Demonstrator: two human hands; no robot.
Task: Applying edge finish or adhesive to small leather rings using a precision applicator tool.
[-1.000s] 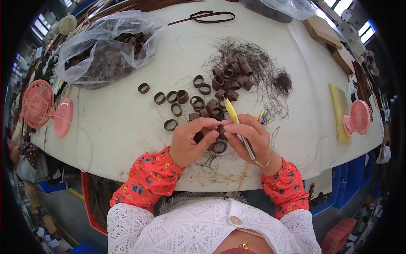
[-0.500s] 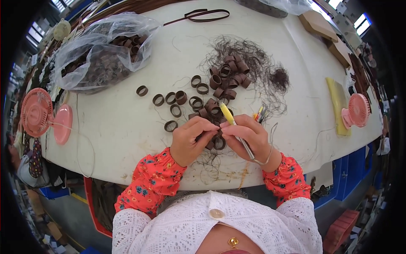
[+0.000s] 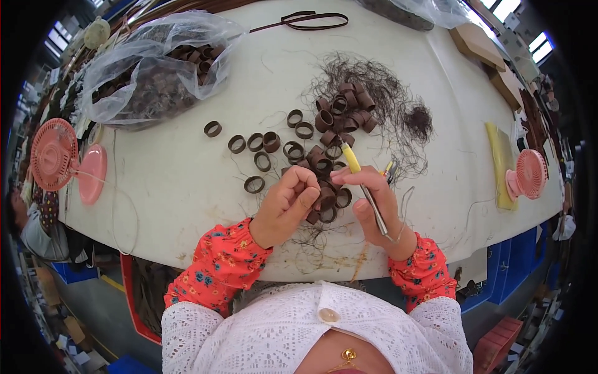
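My left hand [image 3: 283, 206] is closed in a pinch beside a pile of brown rings [image 3: 321, 163]. What its fingertips hold, if anything, is not clear; brown rings lie right against them. Across my right hand [image 3: 378, 209] rests a slim pen-shaped tool [image 3: 352, 157], yellow near the tip and silver below, with a thin cord by the wrist. The thumb and forefinger of that hand stand apart. Several loose rings [image 3: 255, 142] lie to the left of the pile, and more rings [image 3: 349, 103] are heaped farther back.
Dark thread scraps [image 3: 389, 93] spread behind the rings, with a denser clump [image 3: 418, 120] at right. A clear plastic bag [image 3: 165, 75] of rings lies far left. Pink fans [image 3: 55, 154] stand at both sides. A yellow packet [image 3: 500, 165] and a looped brown strip [image 3: 314, 22] lie on the white table [image 3: 187, 206].
My hands have moved apart from their meeting point. The right hand has shifted right with the tool, its thumb opening away from the forefinger; the left stays pinched.
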